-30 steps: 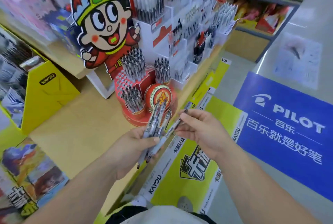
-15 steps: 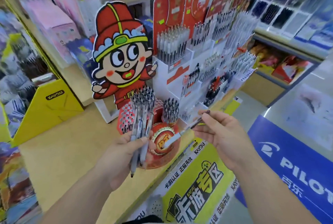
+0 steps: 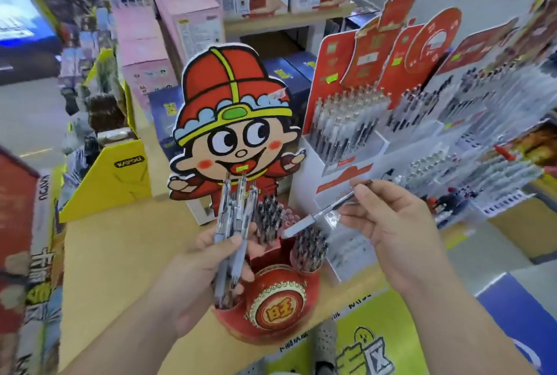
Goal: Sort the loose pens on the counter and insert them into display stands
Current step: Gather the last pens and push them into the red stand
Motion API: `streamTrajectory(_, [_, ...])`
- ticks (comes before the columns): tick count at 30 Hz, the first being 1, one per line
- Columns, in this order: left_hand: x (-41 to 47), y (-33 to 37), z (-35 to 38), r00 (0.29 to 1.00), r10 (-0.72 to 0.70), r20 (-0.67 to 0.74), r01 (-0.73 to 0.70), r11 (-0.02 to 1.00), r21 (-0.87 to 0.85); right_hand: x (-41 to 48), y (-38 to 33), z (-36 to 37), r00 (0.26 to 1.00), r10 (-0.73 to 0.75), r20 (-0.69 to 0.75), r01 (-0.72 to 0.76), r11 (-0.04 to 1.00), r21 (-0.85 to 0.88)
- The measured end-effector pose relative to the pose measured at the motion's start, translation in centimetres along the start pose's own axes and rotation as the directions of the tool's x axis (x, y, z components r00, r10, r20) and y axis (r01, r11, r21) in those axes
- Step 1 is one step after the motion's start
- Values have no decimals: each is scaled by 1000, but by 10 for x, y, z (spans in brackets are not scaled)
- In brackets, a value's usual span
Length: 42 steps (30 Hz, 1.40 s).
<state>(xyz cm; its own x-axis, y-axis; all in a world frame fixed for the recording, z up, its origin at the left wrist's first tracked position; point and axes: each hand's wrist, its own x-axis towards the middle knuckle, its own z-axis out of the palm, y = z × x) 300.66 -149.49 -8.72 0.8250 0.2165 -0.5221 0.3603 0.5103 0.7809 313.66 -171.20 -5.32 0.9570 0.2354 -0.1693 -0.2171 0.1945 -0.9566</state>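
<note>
Head view looks down on the counter (image 3: 114, 254), where the left hand (image 3: 208, 266) grips a bundle (image 3: 238, 215) of pens upright, thumb across the barrels and fingers curled behind, right in front of the red stand (image 3: 278, 311). The right hand (image 3: 391, 224) pinches one pen (image 3: 319, 213) near its top end between thumb and fingertips, the pen slanting down and left so its tip hangs just above the stand's packed cups. The step in hand looks to be seating this single pen. To do it well, I would tilt it nearer upright, tip down, and pick a gap before lowering, since the cup (image 3: 310, 249) nearest its tip looks tightly filled; the low front-left cup, partly hidden behind the bundle, may have more room, though I cannot tell. Lowering it slowly along the line of its neighbours should stop it wedging or tipping others, and the bundle is best held aside so it does not block the view of the holes. The pen has a pale grey-white grip end, a clear barrel and a dark top; the bundled pens look alike, pale with clear bodies, their top ends showing in front of the cartoon cut-out (image 3: 235, 133). Blur hides finer marks, so whether it matches the pens in that cup is something I cannot settle from here.
</note>
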Motion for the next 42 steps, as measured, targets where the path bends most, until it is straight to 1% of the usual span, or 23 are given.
streamTrajectory(3, [3,0,9,990,28,-139,-36,998,-54,39,-13,3,992,-27,127,31,999,-29])
streamTrajectory(6, [4,1,27,956,47,-288,-84,989,-119,76,-25,6,967,-46,249,68,994,-83])
streamTrajectory(9, [8,1,43,912,61,-405,-132,980,-149,104,-30,15,923,-69,378,134,980,-147])
streamTrajectory(12, [7,-1,52,860,46,-509,-168,966,-197,114,-26,25,880,-84,467,206,955,-215])
streamTrajectory(15, [3,-4,53,818,12,-576,-185,952,-243,113,-20,32,820,-137,555,350,889,-296])
streamTrajectory(17, [2,-7,46,803,11,-596,-195,950,-246,113,-14,40,794,-166,584,417,848,-326])
streamTrajectory(18, [2,-7,42,800,13,-600,-195,951,-239,114,-10,43,796,-169,581,423,842,-334])
streamTrajectory(22, [3,-11,26,804,29,-594,-205,951,-231,119,14,48,815,-142,562,430,798,-422])
streamTrajectory(26, [7,-16,15,804,37,-593,-208,952,-223,121,33,49,838,-90,538,403,768,-499])
streamTrajectory(31, [13,-26,10,827,13,-562,-183,951,-248,124,51,48,829,-22,559,416,693,-589])
streamTrajectory(34, [18,-29,4,842,-5,-540,-160,953,-257,126,56,51,828,-19,561,424,676,-603])
streamTrajectory(37, [20,-33,0,831,-4,-557,-170,950,-261,130,57,52,810,-9,586,441,668,-600])
streamTrajectory(42, [22,-38,-1,814,-12,-580,-177,947,-269,131,56,49,794,-36,607,478,656,-585])
